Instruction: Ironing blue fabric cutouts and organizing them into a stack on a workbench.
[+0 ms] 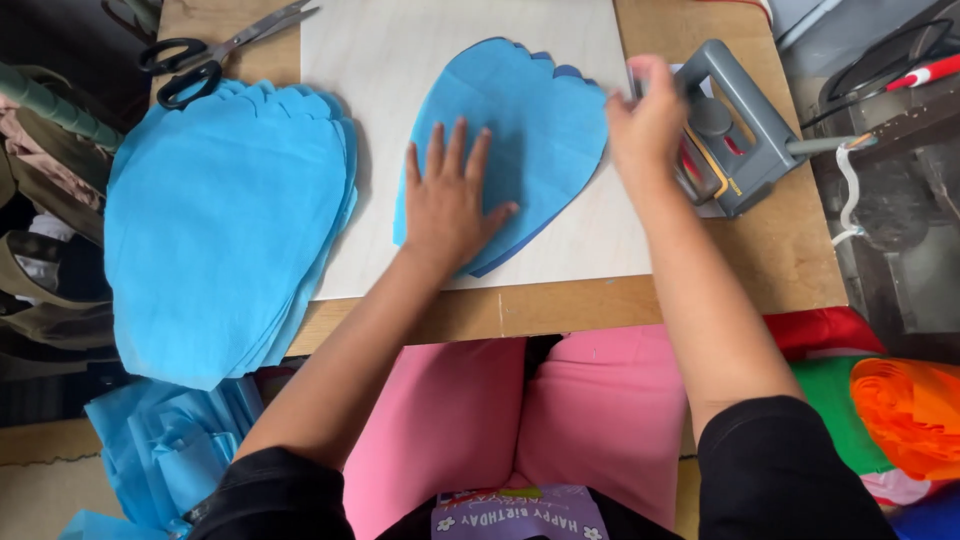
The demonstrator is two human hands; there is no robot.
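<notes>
Head view, landmark: the white board (400,60) lying on the wooden surface (790,250) is taken as reference for all places.
Head view, worked thing: a small stack of blue tissue sheets (530,110), cut to a rounded shape with a scalloped top edge, is seen lying flat on the middle of the white board.
Head view, left hand: the left hand (447,205) is pressed palm-down on the lower part of the stack, fingers (458,150) spread wide and flat; nothing is gripped, the sheets are only pinned.
Head view, right hand: the right hand (648,120) is held at the board's right edge, over the stack's right rim and against the grey stapler (735,125); the fingers are curled, but whether paper or stapler is pinched cannot be told.
Head view, handling judgement: the sheets are judged very light, limp, easily torn and prone to slide over one another; they are best held flat under a palm or pinched through all layers at the rim.
Head view, surroundings: a larger pile of blue cut sheets (225,220) overlaps the board's left edge; black-handled scissors (215,50) lie beyond the board's upper-left corner; orange paper (910,410) is noted well below and right of the board.
</notes>
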